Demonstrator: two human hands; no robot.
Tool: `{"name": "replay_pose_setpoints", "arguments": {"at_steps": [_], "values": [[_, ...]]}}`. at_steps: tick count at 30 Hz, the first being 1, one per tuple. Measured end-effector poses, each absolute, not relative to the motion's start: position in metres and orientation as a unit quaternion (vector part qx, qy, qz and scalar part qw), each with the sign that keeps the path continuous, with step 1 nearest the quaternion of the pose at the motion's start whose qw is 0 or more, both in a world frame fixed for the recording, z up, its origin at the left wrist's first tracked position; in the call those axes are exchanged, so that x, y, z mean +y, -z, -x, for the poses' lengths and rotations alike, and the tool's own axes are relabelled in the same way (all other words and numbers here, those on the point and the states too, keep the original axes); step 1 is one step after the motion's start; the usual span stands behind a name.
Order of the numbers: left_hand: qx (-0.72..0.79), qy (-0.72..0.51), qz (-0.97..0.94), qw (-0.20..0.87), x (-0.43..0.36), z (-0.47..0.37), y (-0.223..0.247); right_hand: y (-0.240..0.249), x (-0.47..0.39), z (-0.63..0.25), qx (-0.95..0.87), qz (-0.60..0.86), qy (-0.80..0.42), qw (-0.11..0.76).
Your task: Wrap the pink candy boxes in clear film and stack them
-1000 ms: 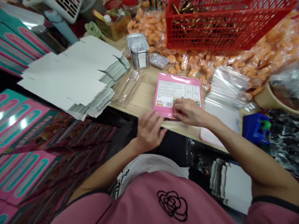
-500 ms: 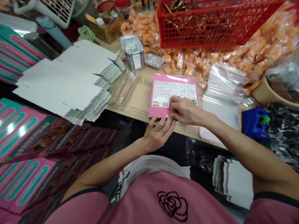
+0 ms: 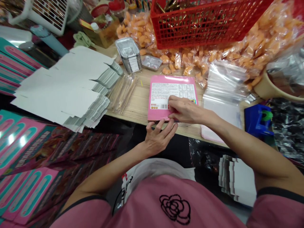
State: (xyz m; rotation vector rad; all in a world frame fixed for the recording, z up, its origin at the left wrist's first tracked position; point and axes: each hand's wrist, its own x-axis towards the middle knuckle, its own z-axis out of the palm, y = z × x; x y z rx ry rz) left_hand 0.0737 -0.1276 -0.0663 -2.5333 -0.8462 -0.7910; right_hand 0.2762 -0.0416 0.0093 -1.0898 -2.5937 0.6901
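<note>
A pink box [image 3: 172, 79] with a white printed label lies flat near the table's front edge. Glossy clear film shows along its near side. My right hand [image 3: 184, 109] rests over the box's lower right part, fingertips pinched together at this film; exactly what is between them is partly hidden. My left hand [image 3: 158, 139] is just in front, fingers spread, with the tips touching the near edge of the box. Right of the box lies a stack of clear plastic bags [image 3: 219, 98]. To its left are thin wooden sticks in clear wrappers [image 3: 123, 93].
Flat white cardboard blanks [image 3: 59, 85] are stacked at left. Foil trays [image 3: 129, 53] stand behind the sticks. A red basket [image 3: 201, 28] sits among orange wrapped pieces [image 3: 254, 41]. A blue tape dispenser [image 3: 256, 120] is at right. Printed pink boxes [image 3: 26, 133] fill the lower left.
The view has shifted slightly, so the tabletop things appear a little further left. Both hands stay at the near edge of the pink box; my left fingers look slightly more bent.
</note>
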Motion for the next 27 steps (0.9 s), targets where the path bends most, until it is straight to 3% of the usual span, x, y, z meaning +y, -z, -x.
{"name": "replay_pose_setpoints", "arguments": {"at_steps": [11, 14, 19, 27], "values": [[-0.345, 0.228, 0.899, 0.141, -0.128, -0.087, 0.063, -0.007, -0.027, -0.277, -0.877, 0.369, -0.268, 0.152], [-0.342, 0.248, 0.895, 0.141, -0.127, -0.090, 0.064, -0.016, -0.029, -0.296, -0.841, 0.365, -0.323, 0.235], [-0.321, 0.281, 0.897, 0.118, -0.124, -0.093, 0.069, -0.012, -0.074, -0.356, -0.680, 0.469, -0.320, 0.463], [-0.337, 0.280, 0.892, 0.106, -0.127, -0.096, 0.069, 0.044, -0.124, -0.357, -0.627, 0.545, -0.315, 0.459]]}}
